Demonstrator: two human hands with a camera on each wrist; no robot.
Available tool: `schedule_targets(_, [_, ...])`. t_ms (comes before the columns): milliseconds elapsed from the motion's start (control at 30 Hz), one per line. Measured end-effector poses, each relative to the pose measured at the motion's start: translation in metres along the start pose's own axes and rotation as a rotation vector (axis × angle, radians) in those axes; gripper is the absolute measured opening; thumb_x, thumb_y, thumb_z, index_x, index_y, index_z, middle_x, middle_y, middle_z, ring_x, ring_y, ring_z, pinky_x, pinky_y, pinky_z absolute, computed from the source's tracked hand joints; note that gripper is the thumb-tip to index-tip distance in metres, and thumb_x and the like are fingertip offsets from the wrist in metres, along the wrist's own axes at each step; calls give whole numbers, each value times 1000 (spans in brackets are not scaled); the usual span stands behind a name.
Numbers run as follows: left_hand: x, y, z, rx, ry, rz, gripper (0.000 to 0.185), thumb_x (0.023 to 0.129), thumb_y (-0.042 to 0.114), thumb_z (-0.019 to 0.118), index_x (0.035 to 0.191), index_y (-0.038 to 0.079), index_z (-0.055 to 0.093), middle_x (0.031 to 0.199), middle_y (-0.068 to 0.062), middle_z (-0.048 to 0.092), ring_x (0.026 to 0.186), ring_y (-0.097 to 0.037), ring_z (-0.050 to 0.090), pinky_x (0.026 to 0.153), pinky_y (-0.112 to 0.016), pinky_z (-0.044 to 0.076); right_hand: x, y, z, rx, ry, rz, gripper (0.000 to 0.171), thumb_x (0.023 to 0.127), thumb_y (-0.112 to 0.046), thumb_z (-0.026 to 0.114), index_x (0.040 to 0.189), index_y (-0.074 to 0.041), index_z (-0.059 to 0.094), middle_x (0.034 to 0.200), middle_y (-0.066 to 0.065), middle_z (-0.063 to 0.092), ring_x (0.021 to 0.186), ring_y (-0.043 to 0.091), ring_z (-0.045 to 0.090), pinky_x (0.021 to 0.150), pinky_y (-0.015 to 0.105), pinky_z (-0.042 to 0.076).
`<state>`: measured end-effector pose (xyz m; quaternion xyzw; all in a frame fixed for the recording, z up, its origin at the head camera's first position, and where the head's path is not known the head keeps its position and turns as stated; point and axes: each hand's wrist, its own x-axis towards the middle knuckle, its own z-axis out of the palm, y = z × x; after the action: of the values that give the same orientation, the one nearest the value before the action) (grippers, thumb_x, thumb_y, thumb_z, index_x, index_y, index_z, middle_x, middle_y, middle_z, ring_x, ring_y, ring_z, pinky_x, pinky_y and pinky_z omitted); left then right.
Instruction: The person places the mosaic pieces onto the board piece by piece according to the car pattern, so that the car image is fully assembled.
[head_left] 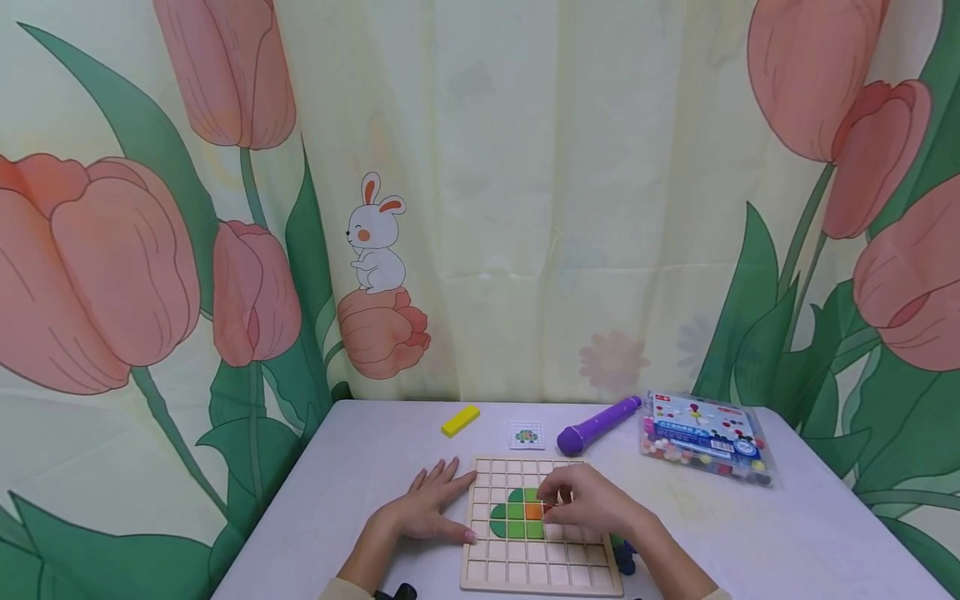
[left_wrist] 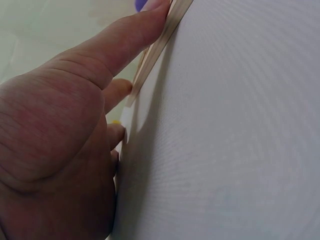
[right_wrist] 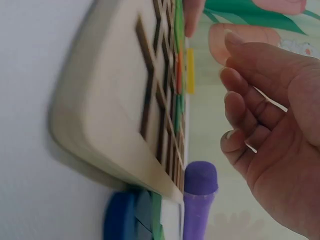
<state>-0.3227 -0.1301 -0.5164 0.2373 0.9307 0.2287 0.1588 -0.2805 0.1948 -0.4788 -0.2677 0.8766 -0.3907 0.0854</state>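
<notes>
Right hand (head_left: pixel 588 497) loosely curled over the grid board (head_left: pixel 525 573) — seemingly holding nothing.
Its fingertips are just beside the orange tile (head_left: pixel 533 511), which sits among green tiles (head_left: pixel 515 529): likely tile-laying, the next move probably calling for another of the loose pieces (head_left: pixel 625 560) by the board's right edge. Left hand (head_left: pixel 426 506) spread, thumb and forefinger at the left edge — apparently steadying it.

- Passage: bare tabletop (head_left: pixel 772 542) right of right hand (head_left: pixel 588 500), nearer than plastic box (head_left: pixel 705 437).
- Beyond grid board (head_left: pixel 540 575), obstacles: yellow block (head_left: pixel 460 421), card (head_left: pixel 527 435), purple microphone (head_left: pixel 597 427).
- Board's left edge: left hand (head_left: pixel 426 505) obstructs.
</notes>
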Motion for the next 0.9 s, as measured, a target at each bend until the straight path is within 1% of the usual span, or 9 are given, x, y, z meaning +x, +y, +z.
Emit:
schedule_targets(100, [0,0,0,-6,5,1,103,77,70,79,163,33,36,175,-13,17,163,-38,5,128,-67,2,-3,-1,-9,-6,37,-10,21,90,-18,82,109,-11,78,95,4,72,80,7,57,67,22,49])
schedule_targets(200, [0,-1,1,-9,9,3,103,76,69,80,162,33,37,175,-13,17,163,-38,5,128,-67,2,-7,-2,-19,-26,68,-8,23,90,-19,82,110,-11,77,94,1,72,81,8,57,67,22,49])
schedule_targets(333, [1,-3,2,-3,8,3,102,76,70,79,162,35,36,175,-13,17,163,-38,5,128,-67,2,-15,-2,-34,-39,113,13,24,89,-19,83,111,-12,77,92,-2,69,80,11,56,65,22,47])
schedule_targets(433, [2,-3,2,0,7,4,102,76,71,79,162,35,36,175,-13,17,163,-38,5,128,-67,2,-21,0,-43,-43,133,30,25,88,-19,83,111,-11,77,92,-1,69,80,12,55,64,23,47])
schedule_targets(533, [2,-2,2,1,8,6,102,76,70,79,162,35,36,175,-13,17,163,-38,5,128,-67,2,-26,5,-50,-49,133,37,26,89,-19,83,113,-10,76,95,2,71,82,12,56,66,23,48])
schedule_targets(633, [1,-2,2,6,9,6,103,76,70,79,162,34,36,175,-13,17,163,-38,5,128,-67,3,-30,11,-57,-57,126,48,26,90,-20,82,113,-12,76,97,3,72,82,12,56,66,23,49])
schedule_targets(733, [1,-1,1,10,10,5,103,76,70,79,162,34,36,175,-13,17,163,-38,5,128,-67,2,-33,16,-62,-76,124,69,25,90,-20,82,113,-15,76,96,0,71,82,11,56,66,23,49])
schedule_targets(833, [2,-2,1,13,8,3,102,76,70,79,162,35,36,175,-13,17,163,-38,5,128,-67,3,-36,21,-66,-69,101,73,26,90,-17,81,114,-11,76,96,1,71,81,11,57,66,23,50])
schedule_targets(900, [2,-2,2,10,7,1,103,76,70,79,162,35,36,175,-13,17,163,-38,5,128,-67,2,-38,25,-68,-55,78,70,26,90,-12,81,115,-7,75,97,4,71,81,12,57,67,23,50])
